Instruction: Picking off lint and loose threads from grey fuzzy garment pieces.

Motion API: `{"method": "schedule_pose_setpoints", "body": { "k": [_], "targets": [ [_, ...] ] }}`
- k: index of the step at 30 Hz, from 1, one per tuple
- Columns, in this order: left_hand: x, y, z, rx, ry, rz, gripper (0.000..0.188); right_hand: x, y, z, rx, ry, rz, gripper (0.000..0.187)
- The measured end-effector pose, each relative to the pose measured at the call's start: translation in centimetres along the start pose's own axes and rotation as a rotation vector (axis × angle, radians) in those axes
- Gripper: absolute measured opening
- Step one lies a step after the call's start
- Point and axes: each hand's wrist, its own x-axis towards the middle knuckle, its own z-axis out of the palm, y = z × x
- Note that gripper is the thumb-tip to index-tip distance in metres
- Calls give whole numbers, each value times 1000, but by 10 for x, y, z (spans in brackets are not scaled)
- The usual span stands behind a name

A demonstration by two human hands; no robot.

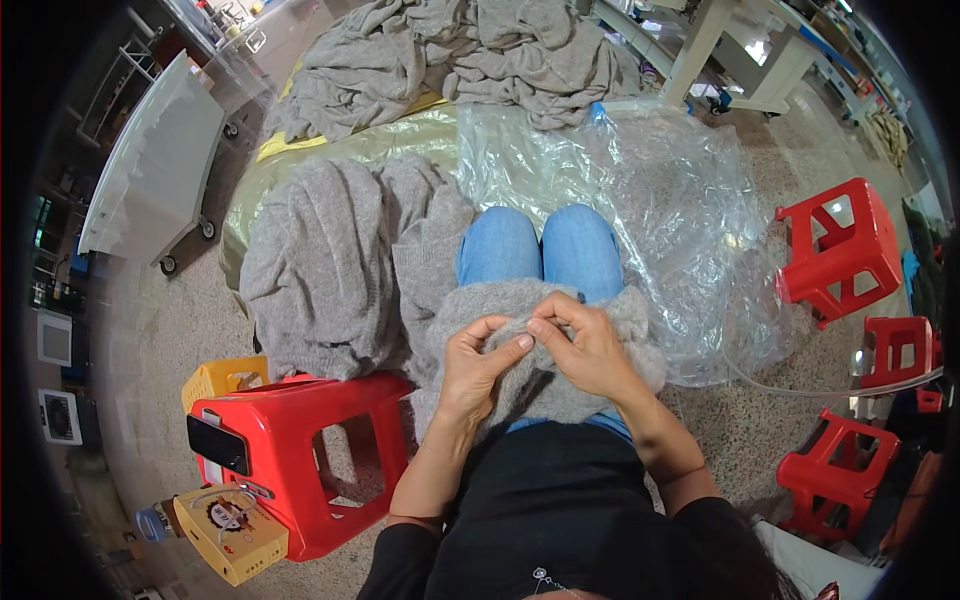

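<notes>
A grey knitted garment (630, 335) lies bunched across my lap, over the blue jeans (500, 245). My left hand (480, 365) pinches its fabric between thumb and fingers. Close beside it, my right hand (580, 345) pinches the same knit, the two thumbs nearly touching. Whether anything small sits between the fingertips is too fine to make out. More grey knitwear (325, 265) is heaped to my left, draped down to the red stool and reaching the piece on my lap.
A large grey knit pile (450, 60) lies ahead on plastic sheeting (660, 220). The red stool (350, 400) at my left carries a phone (218, 444); a yellow box (232, 530) is beside it. Red stools (845, 250) stand at right, a wheeled white cart (155, 160) at far left.
</notes>
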Motion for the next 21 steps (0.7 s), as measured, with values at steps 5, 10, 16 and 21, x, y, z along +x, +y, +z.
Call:
{"method": "schedule_pose_setpoints", "body": {
  "k": [5, 10, 16, 21],
  "targets": [
    [2, -8, -6, 264, 80, 280, 15, -1, -5, 5, -179, 35, -258, 9],
    [-4, -5, 0, 467, 129, 396, 14, -5, -6, 5, -224, 70, -331, 8],
    [-4, 2, 3, 193, 96, 149, 17, -6, -5, 11, -347, 66, -510, 7],
    [-3, -14, -1, 14, 162, 130, 14, -11, -8, 18, -403, 69, -596, 9]
  ]
}}
